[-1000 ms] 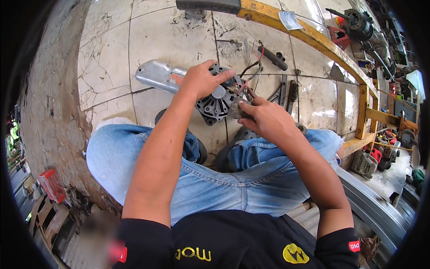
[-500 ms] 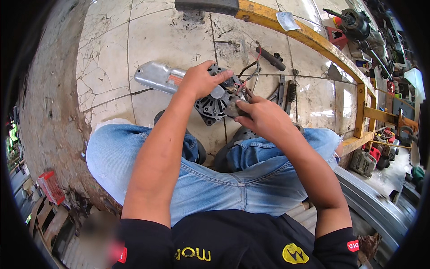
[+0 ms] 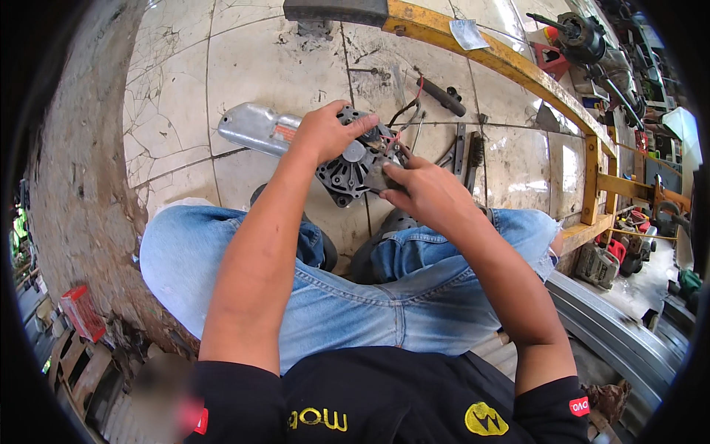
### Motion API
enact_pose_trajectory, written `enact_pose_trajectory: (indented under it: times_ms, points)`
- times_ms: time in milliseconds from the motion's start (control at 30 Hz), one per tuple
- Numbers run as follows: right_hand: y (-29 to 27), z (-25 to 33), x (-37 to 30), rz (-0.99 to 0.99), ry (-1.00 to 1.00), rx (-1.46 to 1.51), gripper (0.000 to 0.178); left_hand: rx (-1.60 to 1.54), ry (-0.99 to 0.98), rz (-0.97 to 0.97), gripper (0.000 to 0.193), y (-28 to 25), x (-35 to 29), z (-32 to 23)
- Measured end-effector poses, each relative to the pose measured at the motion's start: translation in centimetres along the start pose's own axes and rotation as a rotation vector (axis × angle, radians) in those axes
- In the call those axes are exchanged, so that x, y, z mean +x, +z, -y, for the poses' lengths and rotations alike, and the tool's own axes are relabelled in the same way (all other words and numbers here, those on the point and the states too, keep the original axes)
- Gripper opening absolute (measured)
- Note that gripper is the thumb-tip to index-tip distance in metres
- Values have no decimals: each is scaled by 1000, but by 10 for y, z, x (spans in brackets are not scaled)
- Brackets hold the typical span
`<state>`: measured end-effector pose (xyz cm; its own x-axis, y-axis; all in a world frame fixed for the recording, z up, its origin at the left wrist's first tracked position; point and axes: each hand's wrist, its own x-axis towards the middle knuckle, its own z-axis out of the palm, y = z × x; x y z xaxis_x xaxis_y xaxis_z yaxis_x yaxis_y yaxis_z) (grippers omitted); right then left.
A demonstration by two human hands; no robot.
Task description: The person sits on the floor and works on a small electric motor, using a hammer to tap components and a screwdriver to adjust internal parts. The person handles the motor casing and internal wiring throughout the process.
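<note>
An alternator point(image 3: 342, 176) with a slotted dark housing and a round hub sits on the floor in front of my feet. My left hand point(image 3: 333, 133) grips its far left edge, thumb lying across the top. Between the thumb and fingers of my right hand point(image 3: 421, 186) is a flat grey-brown piece point(image 3: 381, 178), pressed against the alternator's right side; its exact kind is unclear. Thin red wires point(image 3: 390, 138) show at the far right of the housing. A long silver metal cover point(image 3: 255, 129) with an orange label extends left from beneath my left hand.
Right of the alternator lie a wire brush point(image 3: 474, 159), a dark flat bar point(image 3: 460, 140) and a dark cylindrical handle point(image 3: 442, 96). A yellow metal frame point(image 3: 518, 78) crosses the tiled floor point(image 3: 274, 66). Greasy machine parts point(image 3: 580, 37) stand at the far right.
The whole view has shifted slightly. My right hand and the flat piece have moved a little against the alternator; the left hand keeps its grip.
</note>
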<state>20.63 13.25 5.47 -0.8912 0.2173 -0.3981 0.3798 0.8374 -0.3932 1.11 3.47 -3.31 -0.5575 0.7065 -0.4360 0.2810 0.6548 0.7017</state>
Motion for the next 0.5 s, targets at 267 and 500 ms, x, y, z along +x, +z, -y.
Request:
enact_pose_trajectory:
  times_ms: [267, 500]
  points:
    - [5, 0, 2, -27, 30, -5, 42, 4, 13, -5, 95, 3, 3, 4]
    - [14, -1, 0, -114, 28, -7, 41, 1, 5, -11, 101, 0, 0, -2]
